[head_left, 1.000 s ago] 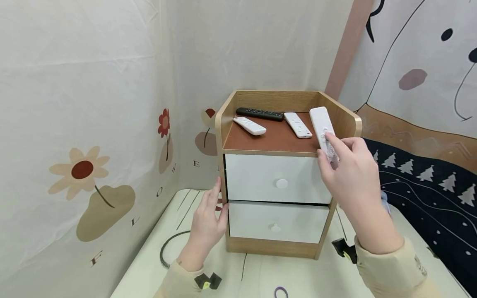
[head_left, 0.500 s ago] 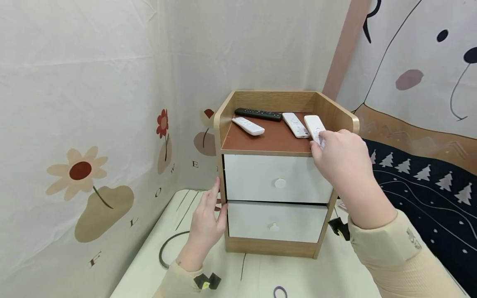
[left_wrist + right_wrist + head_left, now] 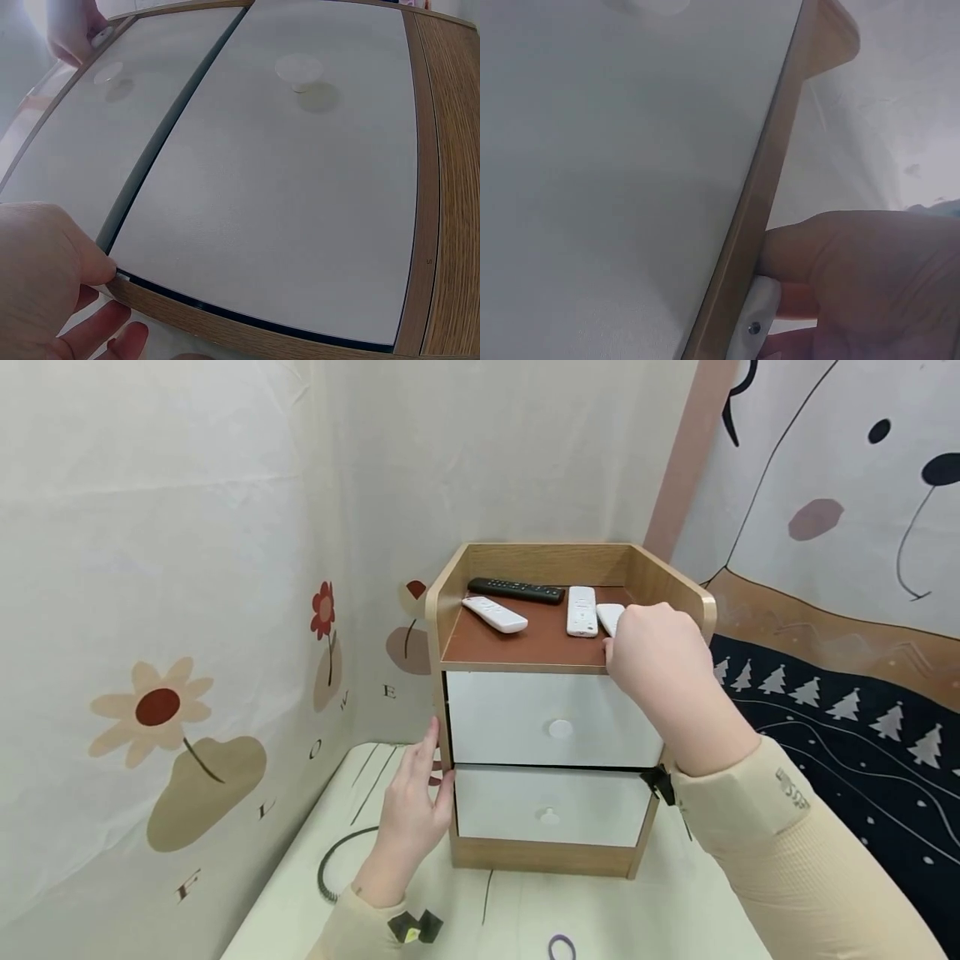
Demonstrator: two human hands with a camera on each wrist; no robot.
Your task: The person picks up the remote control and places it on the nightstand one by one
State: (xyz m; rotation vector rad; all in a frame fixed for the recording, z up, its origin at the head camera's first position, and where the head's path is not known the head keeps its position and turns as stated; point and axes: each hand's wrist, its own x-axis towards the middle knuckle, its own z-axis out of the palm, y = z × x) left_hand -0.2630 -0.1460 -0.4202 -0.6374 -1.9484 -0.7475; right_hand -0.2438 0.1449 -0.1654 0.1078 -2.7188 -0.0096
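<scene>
My right hand (image 3: pixel 660 668) holds a white remote control (image 3: pixel 609 617) low at the right of the small cabinet's brown top (image 3: pixel 517 647); most of that remote is hidden behind the hand. In the right wrist view, the white remote's end (image 3: pixel 754 327) shows between the fingers, beside the wooden front edge. Just left of it lies a second white remote (image 3: pixel 582 612), lengthwise. A third white remote (image 3: pixel 497 614) sits slanted at the left, with a black remote (image 3: pixel 516 590) behind it. My left hand (image 3: pixel 412 810) rests against the cabinet's left side, fingers extended, thumb at the front edge.
The cabinet has two white drawers, an upper drawer (image 3: pixel 517 718) and a lower drawer (image 3: pixel 517 818), both pushed in. Raised wooden walls (image 3: pixel 551 560) border its top. A purple ring (image 3: pixel 561 947) and a dark coiled cord (image 3: pixel 324 868) lie on the pale bedding (image 3: pixel 525 914).
My right hand has moved left and lowered its white remote onto the cabinet top. The neighbouring white remote has turned from slanted to straight. My left hand stays at the cabinet's side.
</scene>
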